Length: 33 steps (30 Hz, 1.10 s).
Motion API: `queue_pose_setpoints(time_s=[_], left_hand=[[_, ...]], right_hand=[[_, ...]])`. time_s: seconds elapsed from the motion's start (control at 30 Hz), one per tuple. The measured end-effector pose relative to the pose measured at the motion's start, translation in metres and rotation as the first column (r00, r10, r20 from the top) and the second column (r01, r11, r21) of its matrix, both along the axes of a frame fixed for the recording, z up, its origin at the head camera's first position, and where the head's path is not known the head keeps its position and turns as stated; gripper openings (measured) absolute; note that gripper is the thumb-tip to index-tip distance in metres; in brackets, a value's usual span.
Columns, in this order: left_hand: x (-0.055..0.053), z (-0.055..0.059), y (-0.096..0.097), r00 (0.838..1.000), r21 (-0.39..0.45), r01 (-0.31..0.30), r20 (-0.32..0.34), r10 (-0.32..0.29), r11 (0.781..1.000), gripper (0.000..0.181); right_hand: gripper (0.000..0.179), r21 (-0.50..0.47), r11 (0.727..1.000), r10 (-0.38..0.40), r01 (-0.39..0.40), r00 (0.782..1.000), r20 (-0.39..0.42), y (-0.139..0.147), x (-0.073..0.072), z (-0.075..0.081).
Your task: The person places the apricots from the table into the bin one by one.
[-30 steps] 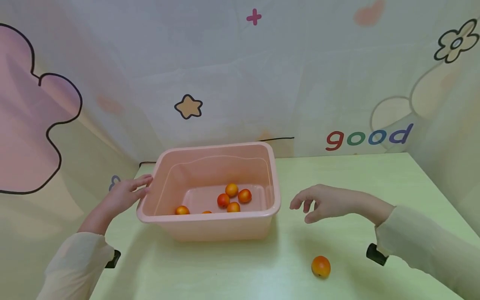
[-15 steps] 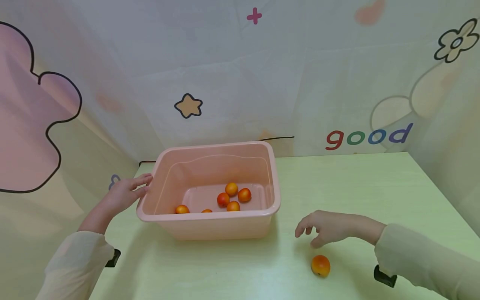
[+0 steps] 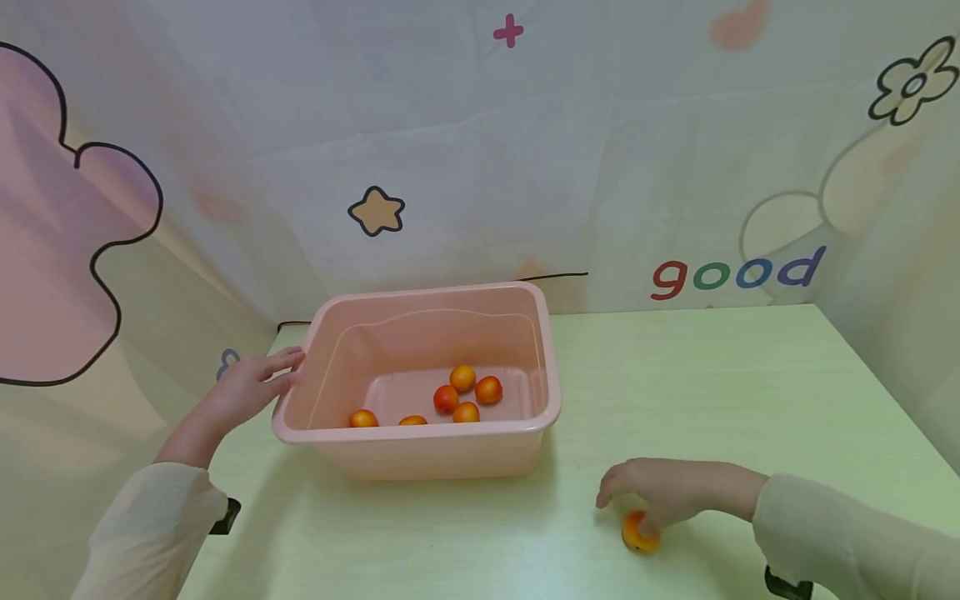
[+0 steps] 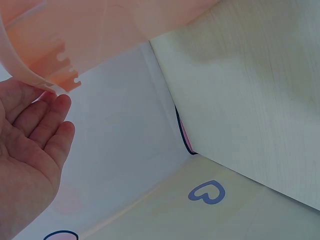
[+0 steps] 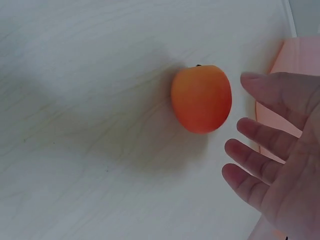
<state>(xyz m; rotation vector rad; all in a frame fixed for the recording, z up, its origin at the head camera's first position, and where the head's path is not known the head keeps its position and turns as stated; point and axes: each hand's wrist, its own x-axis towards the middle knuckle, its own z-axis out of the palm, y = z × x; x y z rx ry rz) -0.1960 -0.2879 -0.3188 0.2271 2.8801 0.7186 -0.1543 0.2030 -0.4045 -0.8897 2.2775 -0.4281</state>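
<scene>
A small round orange-red fruit (image 3: 633,542) lies on the table near its front right. Over it hovers my right hand (image 3: 667,492), fingers spread and loosely bent, with the thumb in front of part of the fruit. In the right wrist view a gap shows between the fruit (image 5: 201,100) and the fingers (image 5: 250,182). My left hand (image 3: 243,392) touches the left rim of a pink plastic tub (image 3: 431,456). From the left wrist view, its fingertips rest under the tub's rim (image 4: 25,75), fingers relaxed. Several similar fruits (image 3: 463,379) lie inside the tub; its front wall partly hides some.
The pale green wooden table (image 3: 712,375) meets a patterned cloth backdrop (image 3: 450,150) behind the tub. The cloth also hangs at both sides.
My right hand has come down and toward the front edge, from beside the tub to over the lone fruit. The left hand and the tub stay in place.
</scene>
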Motion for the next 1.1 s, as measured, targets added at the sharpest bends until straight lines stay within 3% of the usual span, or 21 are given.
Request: queue_pose_setpoints(time_s=[0.3, 0.73, 0.9, 1.1], left_hand=[[0.000, 0.000, 0.000, 1.000, 0.006, -0.012, 0.013, 0.012, 1.000, 0.057], [0.000, 0.000, 0.000, 1.000, 0.009, -0.009, 0.012, 0.009, 1.000, 0.057], [0.000, 0.000, 0.000, 1.000, 0.010, -0.007, 0.007, 0.007, 1.000, 0.057], [0.001, 0.001, -0.001, 1.000, 0.010, -0.001, -0.002, 0.001, 1.000, 0.057]], right_hand=[[0.048, -0.002, 0.993, 0.120, -0.121, 0.988, -0.097, 0.005, 0.003, -0.013], [0.026, -0.007, 0.998, 0.064, -0.064, 0.997, -0.044, 0.003, 0.002, -0.019], [0.022, -0.086, 0.989, 0.110, -0.116, 0.991, -0.077, 0.002, -0.004, -0.013], [0.019, -0.118, 0.990, 0.070, -0.076, 0.996, -0.056, -0.003, -0.010, 0.003]])
